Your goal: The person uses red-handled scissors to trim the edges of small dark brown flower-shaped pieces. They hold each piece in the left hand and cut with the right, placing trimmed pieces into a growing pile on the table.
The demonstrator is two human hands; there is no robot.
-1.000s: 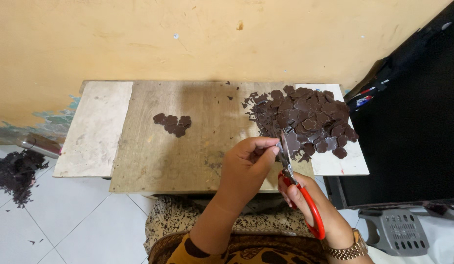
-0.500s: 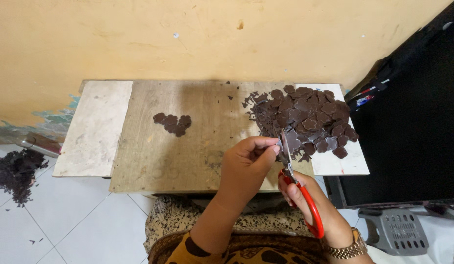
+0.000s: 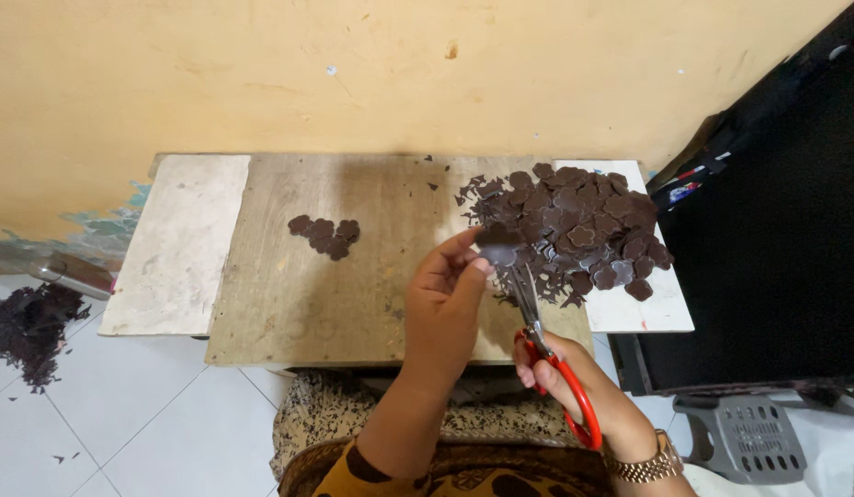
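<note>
My left hand (image 3: 445, 308) pinches a small dark brown flat piece (image 3: 497, 255) above the wooden board (image 3: 353, 294). My right hand (image 3: 583, 391) grips red-handled scissors (image 3: 542, 336), whose metal blades reach up to that piece. Just beyond the hands, on the right of the board, lies a large pile of dark brown flower-shaped pieces (image 3: 574, 230). A small cluster of the same dark pieces (image 3: 326, 235) rests on the board's left-centre.
A pale slab (image 3: 183, 239) lies left of the board and a white one (image 3: 643, 308) under the pile's right edge. Dark scraps (image 3: 22, 327) are heaped on the tiled floor at left. A black panel (image 3: 777, 248) and grey plastic object (image 3: 744, 437) stand at right.
My hands and scissors stay almost in place; the blades have shifted slightly on the small piece held by my left hand.
</note>
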